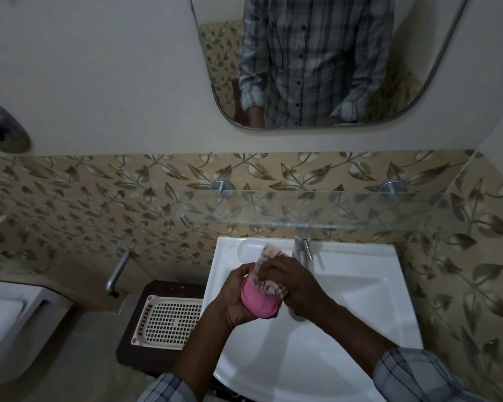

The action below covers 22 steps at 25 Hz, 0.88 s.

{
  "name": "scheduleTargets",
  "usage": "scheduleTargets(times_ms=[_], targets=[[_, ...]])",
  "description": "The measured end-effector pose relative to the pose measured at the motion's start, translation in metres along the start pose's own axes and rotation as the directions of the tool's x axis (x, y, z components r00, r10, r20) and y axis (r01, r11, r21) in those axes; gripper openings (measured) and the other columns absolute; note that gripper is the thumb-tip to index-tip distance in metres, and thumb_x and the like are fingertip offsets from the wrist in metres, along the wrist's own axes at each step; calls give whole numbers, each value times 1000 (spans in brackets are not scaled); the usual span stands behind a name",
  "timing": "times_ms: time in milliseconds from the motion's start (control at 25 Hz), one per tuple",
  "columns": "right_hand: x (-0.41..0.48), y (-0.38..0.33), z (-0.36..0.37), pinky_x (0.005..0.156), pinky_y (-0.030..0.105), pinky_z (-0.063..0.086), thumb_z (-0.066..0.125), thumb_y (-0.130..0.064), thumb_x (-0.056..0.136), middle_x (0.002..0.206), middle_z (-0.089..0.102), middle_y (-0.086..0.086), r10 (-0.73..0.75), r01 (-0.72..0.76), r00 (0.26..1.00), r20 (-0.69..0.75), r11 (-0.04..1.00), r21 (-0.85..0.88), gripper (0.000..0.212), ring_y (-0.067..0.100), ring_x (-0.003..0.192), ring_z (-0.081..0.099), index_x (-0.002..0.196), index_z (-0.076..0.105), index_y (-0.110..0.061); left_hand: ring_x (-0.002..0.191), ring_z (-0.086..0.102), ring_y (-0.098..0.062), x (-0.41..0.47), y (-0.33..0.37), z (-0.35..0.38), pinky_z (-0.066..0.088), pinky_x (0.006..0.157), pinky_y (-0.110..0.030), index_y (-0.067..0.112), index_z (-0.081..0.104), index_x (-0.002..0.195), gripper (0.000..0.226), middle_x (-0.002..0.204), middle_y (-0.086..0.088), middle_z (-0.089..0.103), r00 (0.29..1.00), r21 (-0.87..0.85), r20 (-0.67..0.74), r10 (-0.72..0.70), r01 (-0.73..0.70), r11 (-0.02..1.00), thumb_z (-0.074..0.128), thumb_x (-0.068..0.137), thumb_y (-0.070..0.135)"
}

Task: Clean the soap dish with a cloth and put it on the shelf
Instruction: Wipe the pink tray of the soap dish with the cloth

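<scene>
A pink soap dish (256, 300) is held over the left part of the white sink (360, 300). My left hand (233, 297) grips it from the left and underneath. My right hand (285, 281) presses a pale patterned cloth (269, 281) against the dish's upper side; part of the cloth (270, 250) sticks out above my fingers. A clear glass shelf (317, 208) runs along the tiled wall just above the sink, held by two round metal brackets.
A chrome tap (302, 250) stands at the sink's back edge, right beside my right hand. A white perforated tray (169, 322) lies on a dark stand left of the sink. A mirror (331, 62) hangs above, and a toilet (9, 317) sits at far left.
</scene>
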State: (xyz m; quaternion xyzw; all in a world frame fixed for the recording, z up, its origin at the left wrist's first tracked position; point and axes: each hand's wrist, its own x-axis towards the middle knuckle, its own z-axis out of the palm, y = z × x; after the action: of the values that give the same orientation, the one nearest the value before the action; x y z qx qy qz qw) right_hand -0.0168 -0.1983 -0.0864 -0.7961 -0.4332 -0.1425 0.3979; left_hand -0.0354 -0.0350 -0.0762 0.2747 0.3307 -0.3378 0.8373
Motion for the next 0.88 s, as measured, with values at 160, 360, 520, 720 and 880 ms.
scheduleTargets(times_ms=[160, 360, 520, 720, 880], targets=[[-5, -6, 5, 100, 35, 49, 62, 0, 76, 116, 69, 10, -72, 71, 995, 62, 997, 25, 36, 24, 111, 63, 110, 71, -9, 73, 71, -36, -1, 3, 1, 61, 68, -41, -7, 71, 90, 43, 81, -24, 71, 999, -52, 50, -7, 10, 999, 51, 88, 30], [6, -3, 0, 95, 37, 52, 64, -3, 79, 113, 70, 8, 109, -110, 993, 40, 993, 40, 31, 26, 106, 64, 108, 71, -11, 84, 66, -35, 1, 3, -1, 59, 77, -41, -4, 71, 99, 41, 95, -23, 70, 999, 11, 13, 49, -49, 999, 56, 84, 32], [6, -2, -1, 98, 26, 45, 63, -3, 76, 111, 70, 8, -13, 17, 995, 102, 999, -32, 35, 24, 107, 62, 109, 71, -12, 80, 68, -34, 2, 4, -4, 57, 75, -40, -2, 74, 93, 39, 90, -22, 71, 995, 1, 35, 97, -97, 995, 57, 85, 33], [19, -11, 6, 74, 34, 53, 59, -21, 91, 105, 62, 1, 544, -496, 838, 47, 794, -350, 27, 21, 98, 61, 118, 64, -24, 96, 65, -30, 14, -12, -10, 52, 84, -42, 6, 71, 117, 51, 108, -18, 73, 957, 90, -22, 290, -287, 954, 54, 88, 44], [18, -2, 5, 73, 31, 56, 59, -22, 91, 99, 70, 3, 803, -776, 595, 34, 585, -234, 15, 22, 92, 69, 101, 68, -15, 90, 75, -28, 19, -21, -13, 59, 75, -39, 17, 80, 104, 51, 103, -15, 77, 910, 220, -52, 412, -392, 893, 48, 86, 53]])
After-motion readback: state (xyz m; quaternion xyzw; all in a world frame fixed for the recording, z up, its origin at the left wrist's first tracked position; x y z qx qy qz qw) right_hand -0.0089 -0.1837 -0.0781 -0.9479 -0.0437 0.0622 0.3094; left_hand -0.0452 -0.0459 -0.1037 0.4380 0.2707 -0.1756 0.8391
